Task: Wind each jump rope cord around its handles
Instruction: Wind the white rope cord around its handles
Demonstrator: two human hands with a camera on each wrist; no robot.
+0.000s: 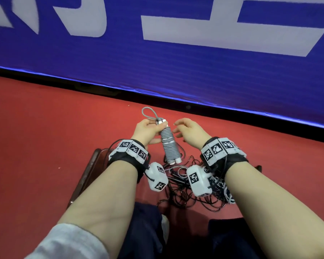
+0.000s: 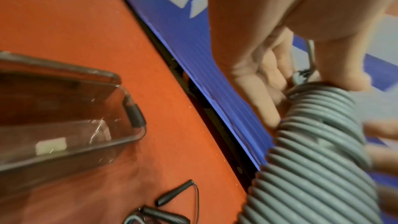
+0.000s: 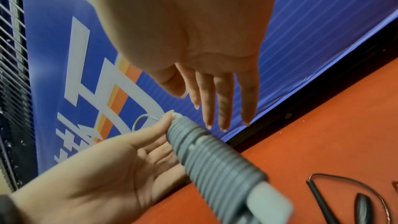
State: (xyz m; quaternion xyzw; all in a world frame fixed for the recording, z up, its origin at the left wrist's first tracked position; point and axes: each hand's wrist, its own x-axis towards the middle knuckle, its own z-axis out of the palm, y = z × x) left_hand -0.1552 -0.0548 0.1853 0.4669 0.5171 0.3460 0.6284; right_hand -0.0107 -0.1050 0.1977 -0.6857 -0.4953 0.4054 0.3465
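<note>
A red floor [image 1: 45, 128] runs up to a blue banner [image 1: 176, 71] with large pale lettering cut off at the top of the head view; a dark strip lines the banner's foot. At the left, a clear brown-tinted bin [image 2: 71, 125] sits on the floor, mostly hidden by the left forearm in the head view and cropped at the edge in the left wrist view. Open floor lies left of it.

The left hand [image 1: 148, 131] holds a gray jump rope [image 1: 169, 146] up off the floor, thumb pressed near the top and fingers curled behind the bundle. The cord is coiled tightly down the two pale handles, whose ends poke out below; a small loop [image 1: 148, 113] stands free above the thumb. The bundle's lower end is blurred in both wrist views.

Just right of the bundle, the right hand [image 1: 189, 129] hovers with fingers straight and spread, gripping nothing; fingertips [image 3: 223, 125] are near the coils but apart.

Below, a tangle of thin black ropes [image 1: 191, 193] lies on the floor between the wrists, partly hidden by the wrist cameras.
</note>
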